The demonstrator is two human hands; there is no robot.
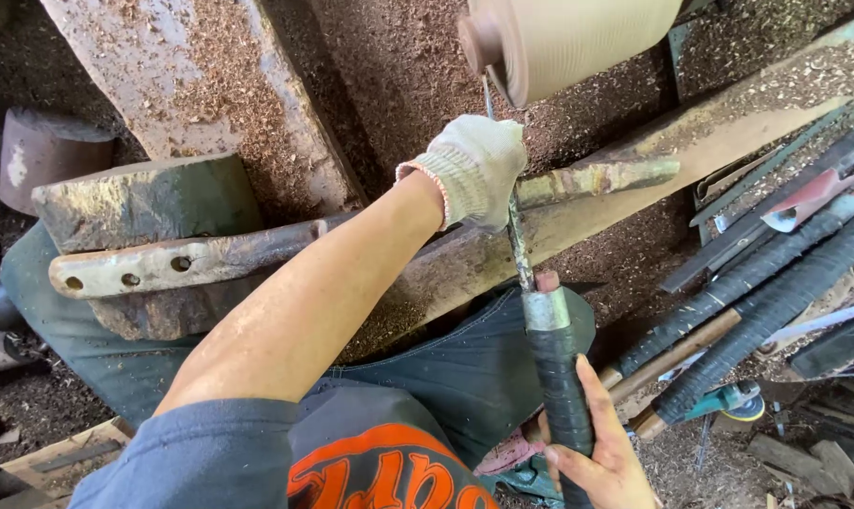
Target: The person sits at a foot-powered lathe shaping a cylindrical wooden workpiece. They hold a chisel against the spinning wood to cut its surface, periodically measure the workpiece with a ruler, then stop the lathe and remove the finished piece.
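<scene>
My left hand [474, 170], in a knit work glove, is closed down over the steel shank of the turning chisel [519, 253], pinning it to the long metal tool rest [257, 250] that runs under my wrist. My right hand [601, 452], bare, is wrapped round the chisel's black taped handle [561, 386], low and close to my body. Just beyond my left hand the chisel tip meets the pale wooden workpiece [578, 38] on the lathe, near its end face; whether it is cutting I cannot tell. The wood already looks round and smooth, so I judge the rough shaping done and the end left to work. Out to my right lie spare turning tools [776, 283] with black handles, with sawdust [399, 66] everywhere.
</scene>
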